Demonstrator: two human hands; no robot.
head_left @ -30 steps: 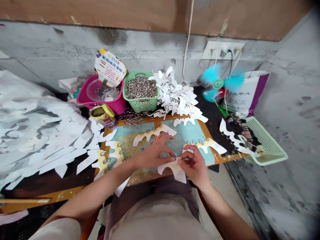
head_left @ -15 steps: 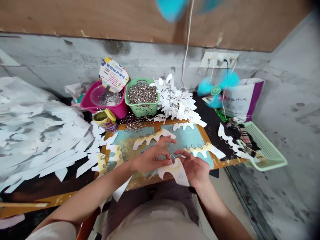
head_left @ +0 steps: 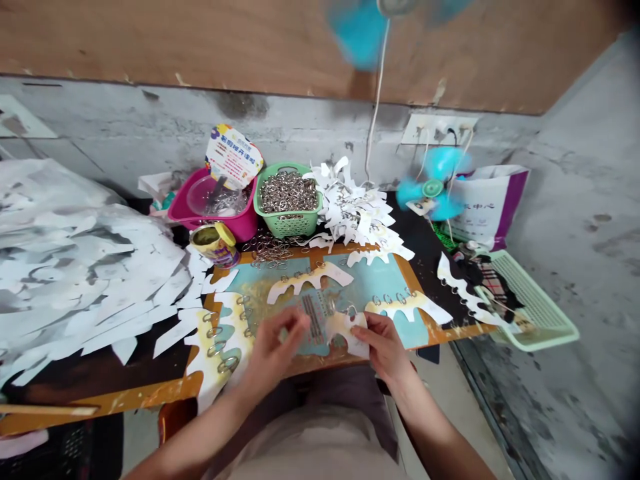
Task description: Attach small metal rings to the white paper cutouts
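Between the thumb and fingers of my right hand (head_left: 384, 343) is a white scalloped cut-out (head_left: 345, 328), with metal rings near its upper edge. My left hand (head_left: 280, 347), smeared by motion, is to its left and apart from it; its fingers are curled together, and whatever may be in them is hidden. Another scalloped cut-out (head_left: 310, 279) lies just beyond my hands, with metal rings and a yellowish band along its edge. A similar ringed cut-out (head_left: 410, 303) lies right of my right hand, and more ringed cut-outs (head_left: 197, 357) lie left of my left hand.
A large heap of white cut-outs (head_left: 90, 267) covers the left side. Behind the board (head_left: 295, 250) are a magenta basket (head_left: 245, 228), a green basket (head_left: 290, 227) of metal rings, an open tin (head_left: 220, 250) and piled cut-outs (head_left: 355, 207). Fans (head_left: 433, 189) spin; a pale green basket (head_left: 547, 300) stands right.
My left hand has let go of the cut-out and drawn back left, its fingers now curled. My right hand keeps the cut-out, now gripping its right end.
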